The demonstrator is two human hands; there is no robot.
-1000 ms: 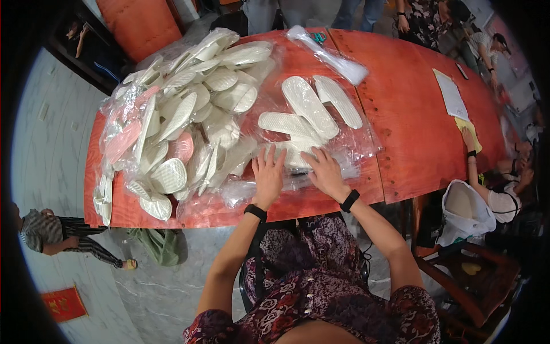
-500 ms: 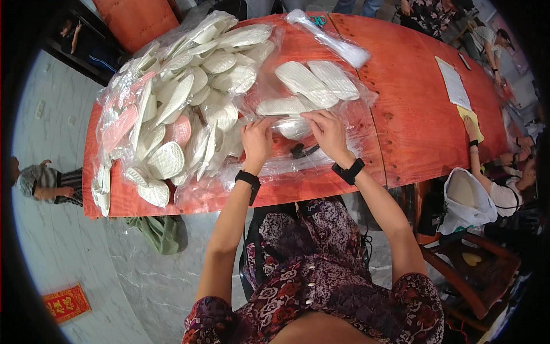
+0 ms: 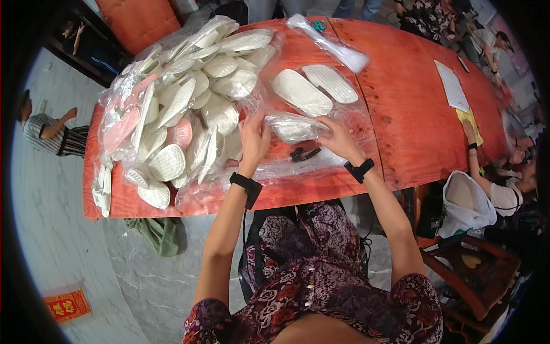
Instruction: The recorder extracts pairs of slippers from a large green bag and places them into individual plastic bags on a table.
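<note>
Between my hands is a pair of white slippers (image 3: 295,127) in a clear plastic bag, held just over the near part of the red table. My left hand (image 3: 254,140) pinches the left end of the bag. The fingers of my right hand (image 3: 341,139) are closed on its right end. Just beyond lie two more white slippers (image 3: 302,93), soles up, on clear plastic. A small black object (image 3: 305,153) rests on the plastic below the bag; I cannot make out its kind.
A big heap of bagged white and pink slippers (image 3: 172,109) covers the left of the table (image 3: 412,114). A bundle of clear bags (image 3: 332,45) and teal scissors (image 3: 318,25) lie at the far edge. Farther right, another person's hand (image 3: 468,131) touches yellow paper beside a white sheet (image 3: 452,86).
The bagged slippers between my hands now sit together as one flat packet, lifted a little. My right hand has shifted slightly right and nearer. A person at the left has raised an arm.
</note>
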